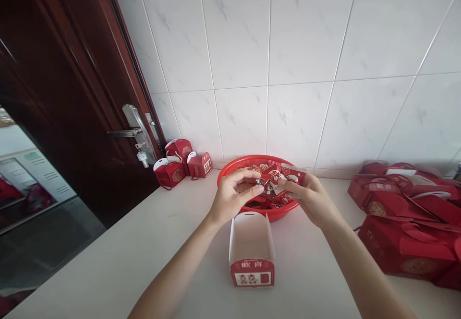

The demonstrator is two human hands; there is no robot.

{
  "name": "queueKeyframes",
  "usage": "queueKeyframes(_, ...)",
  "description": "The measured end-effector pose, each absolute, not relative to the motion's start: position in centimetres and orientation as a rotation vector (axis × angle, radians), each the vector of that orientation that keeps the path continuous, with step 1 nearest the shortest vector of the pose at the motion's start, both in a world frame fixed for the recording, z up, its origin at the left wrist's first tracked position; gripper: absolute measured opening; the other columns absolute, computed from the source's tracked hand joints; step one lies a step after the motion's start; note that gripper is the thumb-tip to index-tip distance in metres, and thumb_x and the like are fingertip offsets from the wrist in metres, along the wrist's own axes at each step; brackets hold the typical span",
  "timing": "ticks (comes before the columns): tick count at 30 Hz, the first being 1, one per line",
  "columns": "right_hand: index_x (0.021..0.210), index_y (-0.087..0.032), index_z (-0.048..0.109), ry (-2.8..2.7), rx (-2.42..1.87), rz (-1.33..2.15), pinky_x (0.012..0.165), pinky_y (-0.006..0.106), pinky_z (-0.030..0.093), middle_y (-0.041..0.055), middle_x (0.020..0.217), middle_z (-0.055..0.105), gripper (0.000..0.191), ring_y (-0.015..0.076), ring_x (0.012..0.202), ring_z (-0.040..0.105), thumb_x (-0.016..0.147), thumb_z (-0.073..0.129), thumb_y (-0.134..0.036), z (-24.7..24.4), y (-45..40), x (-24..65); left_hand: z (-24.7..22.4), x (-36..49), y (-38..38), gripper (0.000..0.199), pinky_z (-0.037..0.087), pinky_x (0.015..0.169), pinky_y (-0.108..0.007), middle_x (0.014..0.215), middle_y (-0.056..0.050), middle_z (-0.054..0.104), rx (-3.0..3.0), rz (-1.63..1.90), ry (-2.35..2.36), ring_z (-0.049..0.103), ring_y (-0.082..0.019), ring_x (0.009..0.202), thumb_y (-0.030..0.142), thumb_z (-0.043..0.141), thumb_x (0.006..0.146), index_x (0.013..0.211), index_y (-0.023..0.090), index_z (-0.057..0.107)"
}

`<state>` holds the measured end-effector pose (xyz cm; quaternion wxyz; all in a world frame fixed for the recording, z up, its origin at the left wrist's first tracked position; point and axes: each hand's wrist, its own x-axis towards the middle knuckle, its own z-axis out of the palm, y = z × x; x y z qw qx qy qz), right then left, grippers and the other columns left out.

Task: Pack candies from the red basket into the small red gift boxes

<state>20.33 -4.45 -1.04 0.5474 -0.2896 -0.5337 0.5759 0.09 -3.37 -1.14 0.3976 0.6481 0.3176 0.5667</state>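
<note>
Over the red plastic basket (275, 214), my left hand (227, 195) pinches a small dark, shiny wrapped piece (259, 182) between thumb and fingertips. It looks like a wrapped candy, though its kind is not clear. My right hand (319, 201) is closed on red-and-white printed packets (292, 175), one with a clear edge. Beneath both hands, the basket holds several red wrapped candies (264, 203). In front of the basket stands a red carton (252, 273) with its top open, its pale inside showing and white characters on its near end.
Three small red gift boxes (172, 172) stand at the back left, by a dark wooden door (72, 69) with keys in its lock. Several larger red boxes (406, 242) are piled on the right. A tiled wall (241, 36) rises behind the white tabletop (151, 256).
</note>
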Motion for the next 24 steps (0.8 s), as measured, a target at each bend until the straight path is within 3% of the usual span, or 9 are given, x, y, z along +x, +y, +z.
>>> queueKeyframes(13,0.1,-0.02,0.078,-1.329,-0.67,1.309,0.085,0.038,0.059,0.0083,0.103,0.08,0.029,0.0269,0.094,0.074,0.083,0.083,-0.043,-0.4,-5.4,20.6,-0.5,0.2,-4.8,0.014,0.06,0.066,-0.025,0.083,-0.002,0.074,1.6,1.513,0.691,0.068,-0.014,0.071,0.022,0.087,0.072,0.084,0.02,0.079)
queueKeyframes(20,0.104,-0.02,0.077,-1.377,-0.713,1.266,0.079,0.035,0.059,0.006,0.098,0.08,0.028,0.0246,0.091,0.075,0.084,0.082,-0.039,-0.1,-6.1,20.2,-0.2,0.5,-5.3,0.01,0.06,0.067,-0.024,0.084,-0.003,0.074,1.693,1.637,0.664,0.069,-0.015,0.077,0.019,0.085,0.074,0.082,0.022,0.082)
queueKeyframes(24,0.109,-0.02,0.076,-1.407,-0.722,1.28,0.079,0.034,0.059,0.0063,0.103,0.08,0.033,0.0277,0.103,0.074,0.082,0.082,-0.039,-0.2,-6.3,19.5,-0.1,0.5,-5.7,0.009,0.06,0.066,-0.023,0.083,-0.002,0.073,1.735,1.661,0.674,0.069,-0.015,0.077,0.018,0.084,0.075,0.082,0.022,0.081)
